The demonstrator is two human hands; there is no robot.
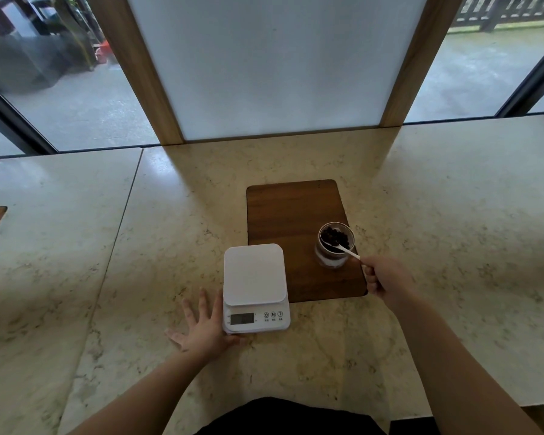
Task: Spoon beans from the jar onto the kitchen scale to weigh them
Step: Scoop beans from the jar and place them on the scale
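— Where are the beans?
— In the open glass jar (336, 246) on the walnut-brown board (296, 215), dark beans (333, 237) near its rim. The white spoon (343, 248) has its bowl inside the jar mouth.
— Who holds it?
— The right hand (387, 282), fingers curled tight round the handle end.
— And the other?
— The left hand (204, 328) lies flat on the marble counter (76, 246), fingers spread wide, touching the white kitchen scale (255, 287).
— Any writing?
— Round buttons marked "M" and "T"; the smaller labels are too small to read. The platform is bare.
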